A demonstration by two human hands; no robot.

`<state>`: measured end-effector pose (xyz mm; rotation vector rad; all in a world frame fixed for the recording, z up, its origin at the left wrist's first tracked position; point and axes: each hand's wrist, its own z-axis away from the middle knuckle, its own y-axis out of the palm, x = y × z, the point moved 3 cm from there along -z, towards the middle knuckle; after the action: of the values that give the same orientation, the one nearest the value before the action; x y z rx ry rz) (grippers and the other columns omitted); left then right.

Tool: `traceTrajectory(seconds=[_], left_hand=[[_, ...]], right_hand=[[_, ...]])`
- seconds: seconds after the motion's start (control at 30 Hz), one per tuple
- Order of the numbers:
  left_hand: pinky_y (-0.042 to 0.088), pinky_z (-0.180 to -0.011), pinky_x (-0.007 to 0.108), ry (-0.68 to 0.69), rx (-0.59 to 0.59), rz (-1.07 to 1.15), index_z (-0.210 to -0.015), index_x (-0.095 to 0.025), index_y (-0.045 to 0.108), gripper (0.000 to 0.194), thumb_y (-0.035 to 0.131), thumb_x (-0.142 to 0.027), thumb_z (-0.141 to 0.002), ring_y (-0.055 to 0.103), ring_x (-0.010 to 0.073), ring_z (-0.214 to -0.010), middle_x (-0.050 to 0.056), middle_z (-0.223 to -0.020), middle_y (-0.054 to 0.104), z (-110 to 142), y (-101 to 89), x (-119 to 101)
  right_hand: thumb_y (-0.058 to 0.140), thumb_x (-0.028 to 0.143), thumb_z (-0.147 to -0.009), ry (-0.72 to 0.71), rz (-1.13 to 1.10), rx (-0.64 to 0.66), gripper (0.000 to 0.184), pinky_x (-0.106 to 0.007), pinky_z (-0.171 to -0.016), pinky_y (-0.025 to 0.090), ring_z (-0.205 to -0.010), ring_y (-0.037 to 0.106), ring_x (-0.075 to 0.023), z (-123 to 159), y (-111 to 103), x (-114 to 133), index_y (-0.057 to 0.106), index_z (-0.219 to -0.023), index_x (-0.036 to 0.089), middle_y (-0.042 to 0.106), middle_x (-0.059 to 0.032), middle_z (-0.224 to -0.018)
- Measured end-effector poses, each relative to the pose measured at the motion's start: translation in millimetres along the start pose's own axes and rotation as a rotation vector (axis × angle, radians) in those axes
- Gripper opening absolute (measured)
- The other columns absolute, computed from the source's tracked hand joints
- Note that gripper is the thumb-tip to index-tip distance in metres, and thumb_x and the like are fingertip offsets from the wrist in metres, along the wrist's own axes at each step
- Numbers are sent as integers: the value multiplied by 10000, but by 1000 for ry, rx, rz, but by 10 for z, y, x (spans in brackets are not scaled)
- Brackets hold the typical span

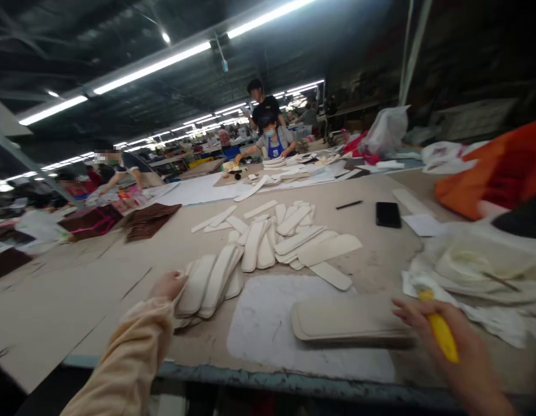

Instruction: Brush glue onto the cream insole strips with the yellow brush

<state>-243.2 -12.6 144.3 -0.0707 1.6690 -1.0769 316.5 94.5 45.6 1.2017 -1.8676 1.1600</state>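
Note:
Curled fingers of my left hand (170,285) touch the left edge of a fanned pile of cream strips (211,280) with rounded ends. Whether a strip is pinched in them is hidden. My right hand (461,341), blurred by motion, is closed around a yellow-handled tool (443,335) whose working end I cannot make out. Just left of that hand lies a neat stack of wider cream pieces (350,318), its right end smeared. Beneath the stack, a white sheet (261,312) covers part of the table (198,346). More loose strips (294,222) lie scattered beyond the pile.
A black phone (388,214) and a dark pen (349,205) lie at the back right. Cream cloth (471,260) and an orange bag (493,170) crowd the right side. Brown sheets (152,221) are stacked at left. A co-worker in a blue apron (275,147) sits across the table.

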Motion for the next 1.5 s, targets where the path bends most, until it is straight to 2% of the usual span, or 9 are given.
traceTrajectory(seconds=[0.1, 0.2, 0.3, 0.4, 0.5, 0.83, 1.0, 1.2, 1.5], left_hand=[[336, -1036, 530, 142, -20, -90, -1000, -160, 618, 536, 710, -478, -578, 326, 421, -1325, 169, -1266, 549, 180, 272, 16], [353, -1074, 490, 536, 145, -83, -1218, -223, 536, 563, 614, -515, -744, 443, 308, -1277, 101, -1334, 523, 749, 886, -45], [307, -1128, 478, 876, 354, -29, -1365, -269, 395, 617, 621, -418, -811, 367, 268, -1354, 82, -1435, 444, 1457, 1553, -134], [294, -1128, 530, 946, 449, 11, -1427, -250, 280, 757, 655, -422, -792, 279, 298, -1399, 123, -1481, 371, 1846, 2033, -212], [281, -1122, 571, 902, 495, 18, -1431, -218, 261, 793, 666, -422, -781, 271, 322, -1398, 157, -1477, 359, 1909, 2277, -248], [392, -1063, 512, 879, 521, 136, -1410, -239, 278, 757, 673, -391, -783, 469, 277, -1259, 128, -1367, 487, 1853, 2395, -163], [393, -1057, 542, 903, 469, 91, -1431, -249, 244, 805, 686, -392, -773, 503, 285, -1236, 126, -1329, 539, 1863, 2384, -177], [444, -1027, 515, 949, 406, 47, -1436, -253, 258, 792, 679, -382, -778, 542, 282, -1202, 120, -1295, 578, 1880, 2369, -174], [422, -1055, 507, 985, 362, 18, -1439, -245, 281, 780, 667, -402, -780, 579, 280, -1166, 106, -1288, 597, 1851, 2398, -152]], right_hand=[[523, 486, -871, 97, -61, 77, 258, -314, -674, 522, -701, 659, -186, 41, 16, -53, 557, -904, 232, 680, -31, -801], [469, 449, -911, 58, -146, 106, 257, -280, -582, 466, -582, 560, -145, 100, 72, -44, 543, -1010, 224, 586, 10, -680], [415, 430, -942, 56, -282, 155, 293, -265, -503, 378, -518, 456, -131, 174, 176, 29, 543, -1088, 211, 473, 40, -586], [369, 437, -959, 142, -432, 238, 340, -263, -483, 323, -492, 391, -125, 263, 318, 132, 549, -1111, 192, 397, 54, -540], [354, 469, -959, 241, -520, 311, 378, -260, -475, 292, -481, 363, -118, 348, 470, 237, 569, -1070, 178, 364, 61, -513], [396, 502, -932, 385, -486, 470, 371, -233, -488, 315, -453, 363, -92, 371, 972, 451, 587, -888, 187, 406, 76, -492], [432, 423, -918, 358, -355, 463, 298, -230, -550, 359, -502, 428, -105, 347, 1012, 423, 572, -782, 199, 433, 69, -504], [431, 376, -897, 307, -197, 334, 279, -251, -578, 370, -539, 464, -135, 147, 715, 344, 597, -756, 203, 453, 51, -518], [431, 356, -881, 289, 128, 116, 256, -300, -611, 398, -592, 535, -187, -155, -37, 0, 609, -765, 214, 525, 11, -545]])
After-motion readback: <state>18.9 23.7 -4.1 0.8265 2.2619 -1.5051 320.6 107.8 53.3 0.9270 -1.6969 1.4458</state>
